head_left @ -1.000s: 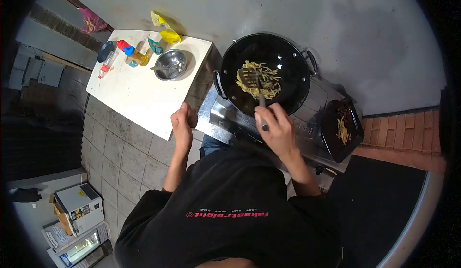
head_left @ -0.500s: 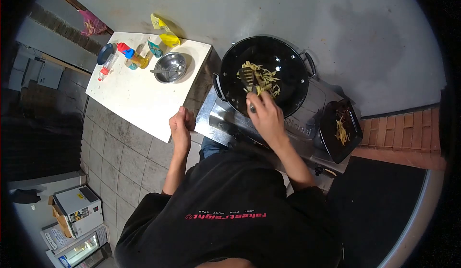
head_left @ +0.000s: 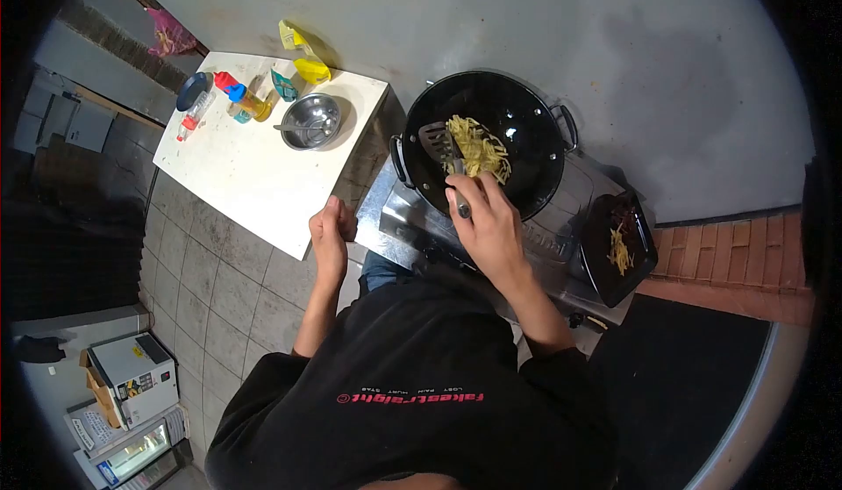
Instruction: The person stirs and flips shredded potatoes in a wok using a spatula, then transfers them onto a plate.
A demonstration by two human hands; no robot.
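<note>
My right hand (head_left: 484,222) grips the handle of a slotted spatula (head_left: 437,142) over a black wok (head_left: 526,152). The spatula head is at the left side of the wok, beside a heap of pale yellow strips (head_left: 481,150). My left hand (head_left: 331,231) is closed near the front right edge of the white table, and whether anything is inside it is hidden. Under the wok stands a metal stove (head_left: 412,218).
The white table (head_left: 237,170) carries a metal bowl (head_left: 310,122) with a spoon, an oil bottle (head_left: 254,107), other bottles and a yellow packet (head_left: 311,70). Right of the wok, a black tray (head_left: 602,249) holds yellow strips and dark pieces. A wall rises behind.
The spatula has moved left in the wok, and the yellow strips now lie more heaped to its right. My right hand has shifted slightly left and down. My left hand has barely moved.
</note>
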